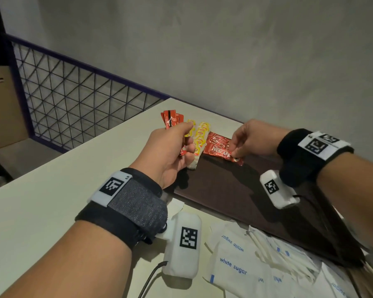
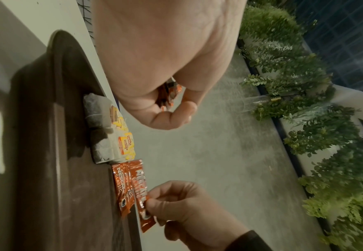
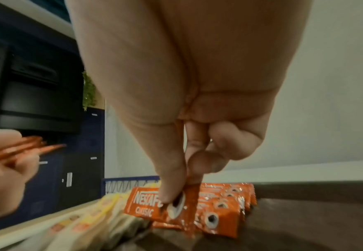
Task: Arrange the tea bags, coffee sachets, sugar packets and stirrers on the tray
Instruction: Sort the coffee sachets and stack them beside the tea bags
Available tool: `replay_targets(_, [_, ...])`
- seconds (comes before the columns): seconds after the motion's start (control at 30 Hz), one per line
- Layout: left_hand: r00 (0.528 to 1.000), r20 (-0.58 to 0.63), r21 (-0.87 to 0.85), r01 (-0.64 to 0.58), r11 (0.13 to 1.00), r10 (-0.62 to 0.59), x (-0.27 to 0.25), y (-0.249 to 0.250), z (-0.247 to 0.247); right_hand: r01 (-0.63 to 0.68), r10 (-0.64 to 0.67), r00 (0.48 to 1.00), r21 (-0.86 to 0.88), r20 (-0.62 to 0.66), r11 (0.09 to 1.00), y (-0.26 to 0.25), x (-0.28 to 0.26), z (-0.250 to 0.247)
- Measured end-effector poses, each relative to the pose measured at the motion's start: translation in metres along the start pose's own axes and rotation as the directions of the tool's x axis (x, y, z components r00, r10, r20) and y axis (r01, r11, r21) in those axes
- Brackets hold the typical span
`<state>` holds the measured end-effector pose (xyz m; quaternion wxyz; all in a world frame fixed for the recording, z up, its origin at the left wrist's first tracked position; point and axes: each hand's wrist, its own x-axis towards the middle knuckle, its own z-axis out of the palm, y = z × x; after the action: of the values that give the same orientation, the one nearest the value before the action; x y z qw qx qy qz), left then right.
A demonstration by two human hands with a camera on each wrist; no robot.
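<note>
Tray (image 1: 235,190), dark brown, lies on pale surface (image 1: 52,201) at centre right of head view; far end carries tea bags (image 1: 199,138) with yellow tags, laid in a row at frame centre, and just right of them a fanned row of red coffee sachets (image 1: 215,143), overlapping one another; in left wrist view same tea bags (image 2: 109,134) sit at tray's edge mid-left, sachets directly below them in frame.

Right hand (image 1: 252,138), centre right of head view, pinches one sachet (image 1: 226,154) by its near end between thumb and forefinger; sachet angled over the row, touching or just above it, cannot tell which; in right wrist view thumb pad (image 3: 172,191) presses on printed cup of that sachet (image 3: 154,203) at lower centre, remaining fingers curled behind.

Left hand (image 1: 170,153), just left of frame centre in head view, closed round a bundle of further red sachets (image 1: 170,119), fanning out above the fist toward upper left; held above tea bags, apart from tray; in left wrist view only a sliver of bundle (image 2: 167,95) shows between curled fingers.

Sugar packets (image 1: 246,263), white with blue lettering, heaped on surface at lower right of head view, off tray, just beside its near edge; stirrers not made out with certainty.

Wire mesh railing (image 1: 73,93) at upper left; grey wall (image 1: 224,50) across top; both wrists strapped with black bands bearing white marker tags.
</note>
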<state>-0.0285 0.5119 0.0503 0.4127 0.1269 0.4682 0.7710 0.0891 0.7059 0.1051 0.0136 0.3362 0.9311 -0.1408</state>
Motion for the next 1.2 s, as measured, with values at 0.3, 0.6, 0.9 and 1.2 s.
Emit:
replay_targets(0.3, [1.000,0.018,0.013,0.010,1.000,-0.010,0.000,0.000,0.000,-0.055,0.055,0.998,-0.092,0.006,0.994,0.003,0.026,0.022])
replay_targets(0.6, [0.999,0.036,0.014,0.009,1.000,-0.009,-0.002,0.000,0.001,-0.096,0.095,0.995,-0.164,-0.017,0.982,-0.001,0.030,0.024])
replay_targets(0.9, [0.999,0.040,-0.007,0.012,1.000,-0.011,-0.004,0.001,0.001,-0.082,0.066,0.995,-0.237,-0.073,0.968,0.003,0.035,0.028])
replay_targets(1.2, [0.999,0.038,-0.005,0.017,1.000,-0.016,-0.004,0.001,0.003,0.064,-0.077,0.995,-0.178,-0.067,0.982,0.001,0.030,0.029])
